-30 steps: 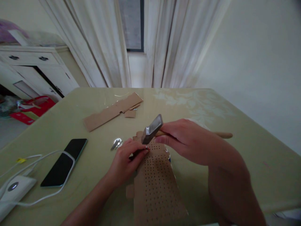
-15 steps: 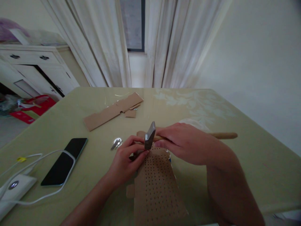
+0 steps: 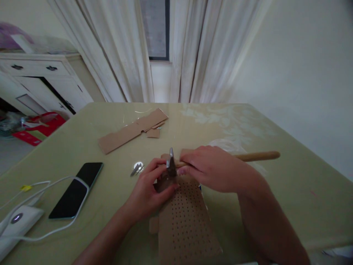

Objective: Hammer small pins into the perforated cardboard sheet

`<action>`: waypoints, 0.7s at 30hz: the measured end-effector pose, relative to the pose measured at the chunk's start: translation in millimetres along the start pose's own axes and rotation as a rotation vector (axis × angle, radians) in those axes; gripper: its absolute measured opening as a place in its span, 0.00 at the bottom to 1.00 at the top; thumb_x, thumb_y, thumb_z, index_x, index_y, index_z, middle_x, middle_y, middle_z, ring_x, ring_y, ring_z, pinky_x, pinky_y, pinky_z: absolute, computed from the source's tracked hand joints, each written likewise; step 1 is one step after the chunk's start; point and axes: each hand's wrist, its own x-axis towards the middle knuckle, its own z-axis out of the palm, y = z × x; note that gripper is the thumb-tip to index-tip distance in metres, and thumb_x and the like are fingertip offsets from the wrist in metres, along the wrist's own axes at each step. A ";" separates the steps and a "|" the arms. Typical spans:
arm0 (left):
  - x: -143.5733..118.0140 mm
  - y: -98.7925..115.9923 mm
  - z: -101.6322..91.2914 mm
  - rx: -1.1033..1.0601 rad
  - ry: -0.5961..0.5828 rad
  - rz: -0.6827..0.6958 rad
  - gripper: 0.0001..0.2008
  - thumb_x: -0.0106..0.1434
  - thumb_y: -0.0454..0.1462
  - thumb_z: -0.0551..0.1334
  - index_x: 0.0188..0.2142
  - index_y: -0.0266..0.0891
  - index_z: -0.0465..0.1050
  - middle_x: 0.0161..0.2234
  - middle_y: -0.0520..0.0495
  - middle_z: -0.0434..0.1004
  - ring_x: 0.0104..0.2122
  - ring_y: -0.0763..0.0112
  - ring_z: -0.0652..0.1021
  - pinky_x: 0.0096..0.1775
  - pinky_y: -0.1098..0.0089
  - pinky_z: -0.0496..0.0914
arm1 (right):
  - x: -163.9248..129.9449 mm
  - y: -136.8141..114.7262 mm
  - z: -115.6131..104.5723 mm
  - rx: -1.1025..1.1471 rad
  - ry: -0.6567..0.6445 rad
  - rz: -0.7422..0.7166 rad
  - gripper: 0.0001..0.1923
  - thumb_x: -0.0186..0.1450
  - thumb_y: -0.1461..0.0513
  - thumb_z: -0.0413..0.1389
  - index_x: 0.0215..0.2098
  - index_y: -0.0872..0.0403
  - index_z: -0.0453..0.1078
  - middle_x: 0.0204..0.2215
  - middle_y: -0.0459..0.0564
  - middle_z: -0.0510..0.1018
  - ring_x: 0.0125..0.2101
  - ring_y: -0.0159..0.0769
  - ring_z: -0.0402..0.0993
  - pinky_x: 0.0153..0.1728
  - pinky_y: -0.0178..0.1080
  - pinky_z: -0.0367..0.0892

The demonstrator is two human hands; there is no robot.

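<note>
My right hand [image 3: 211, 168] is closed round the wooden handle of a hammer [image 3: 171, 163], close to its metal head. The rest of the handle sticks out to the right beyond my wrist. Under the head lies a strip of brown cardboard [image 3: 190, 221] punched with rows of small holes. My left hand [image 3: 153, 186] curls at the cardboard's far left end, thumb on its surface and fingers bent beside the hammer head. Whatever sits between those fingertips is hidden. Several nails [image 3: 135, 169] lie on a small round white disc [image 3: 140, 165] to the left of that hand.
On the pale table [image 3: 116, 198] lie a long cardboard piece [image 3: 132, 130] with scraps, a dark phone [image 3: 77, 189], and a white power bank [image 3: 24, 219] with a cable [image 3: 62, 178] crossing the phone. Clear plastic [image 3: 227, 144] lies behind my right hand.
The hammer head has shifted slightly left and turned, now showing narrower. My right hand moved a little left with it. My left thumb sits slightly lower on the cardboard.
</note>
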 end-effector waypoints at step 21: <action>-0.6 -1.9 2.4 -0.028 0.021 -0.013 0.20 0.67 0.37 0.73 0.57 0.49 0.79 0.58 0.41 0.74 0.56 0.56 0.78 0.43 0.65 0.82 | -6.9 -15.1 2.3 -0.108 0.006 0.005 0.17 0.78 0.54 0.53 0.38 0.52 0.80 0.33 0.53 0.84 0.32 0.43 0.79 0.34 0.41 0.59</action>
